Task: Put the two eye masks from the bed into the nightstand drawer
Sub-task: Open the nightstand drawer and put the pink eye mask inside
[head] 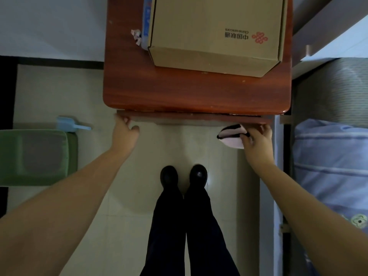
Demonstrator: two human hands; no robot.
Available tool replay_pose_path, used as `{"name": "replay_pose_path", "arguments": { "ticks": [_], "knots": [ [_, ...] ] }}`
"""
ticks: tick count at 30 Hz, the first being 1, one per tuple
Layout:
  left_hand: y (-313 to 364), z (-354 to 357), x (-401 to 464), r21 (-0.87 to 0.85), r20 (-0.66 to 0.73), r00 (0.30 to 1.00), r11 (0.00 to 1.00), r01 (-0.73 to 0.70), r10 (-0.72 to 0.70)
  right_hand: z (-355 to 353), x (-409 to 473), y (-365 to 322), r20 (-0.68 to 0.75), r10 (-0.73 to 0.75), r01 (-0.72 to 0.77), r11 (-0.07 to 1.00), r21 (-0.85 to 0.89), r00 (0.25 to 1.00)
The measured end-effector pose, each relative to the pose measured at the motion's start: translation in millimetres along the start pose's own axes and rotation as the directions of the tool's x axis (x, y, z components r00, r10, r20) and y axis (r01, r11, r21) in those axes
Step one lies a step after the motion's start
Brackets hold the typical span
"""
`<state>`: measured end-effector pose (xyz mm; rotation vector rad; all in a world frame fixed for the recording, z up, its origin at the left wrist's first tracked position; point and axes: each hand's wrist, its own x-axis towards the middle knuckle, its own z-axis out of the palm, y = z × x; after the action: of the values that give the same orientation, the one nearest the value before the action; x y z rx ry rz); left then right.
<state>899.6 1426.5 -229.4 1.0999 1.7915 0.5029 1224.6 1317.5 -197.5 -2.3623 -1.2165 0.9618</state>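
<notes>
I look straight down at the reddish-brown nightstand (179, 92). Its drawer front (195, 118) sticks out a little below the top edge. My left hand (124, 132) reaches the drawer's left corner, fingers curled against its edge. My right hand (256, 140) is at the drawer's right end and grips a pale pink eye mask with black trim (232, 135). Whether it holds one mask or two, I cannot tell. The bed (330, 156) with striped blue bedding lies to the right.
A cardboard box (215, 30) covers most of the nightstand top. A green bin (37, 156) and a light blue scoop (69, 124) sit on the tiled floor at left. My two feet in black shoes (183, 176) stand in front of the nightstand.
</notes>
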Motion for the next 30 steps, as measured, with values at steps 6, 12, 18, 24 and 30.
{"name": "replay_pose_path", "arguments": {
  "ticks": [6,12,18,24,30],
  "knots": [
    [-47,-18,-52,0.135,0.065,0.996,0.990,0.047,-0.056,9,-58,36,0.067,0.005,-0.003,1.000,-0.027,0.998],
    [-77,-23,-57,0.279,0.196,0.977,0.960,0.025,-0.083,34,-63,59,0.161,0.119,-0.115,0.993,-0.034,0.980],
    [-71,-25,-59,0.295,0.174,0.979,0.954,0.056,-0.111,32,-61,48,0.301,0.231,-0.203,0.972,-0.120,0.925],
    [-5,-5,-101,0.133,0.352,0.917,0.959,-0.248,0.189,24,-65,-48,0.611,0.173,-0.536,0.693,0.482,0.773],
    [19,29,-52,0.239,0.183,0.983,0.970,-0.054,0.009,82,-5,-111,0.375,0.085,-0.218,0.919,0.329,0.923]
  ]
}}
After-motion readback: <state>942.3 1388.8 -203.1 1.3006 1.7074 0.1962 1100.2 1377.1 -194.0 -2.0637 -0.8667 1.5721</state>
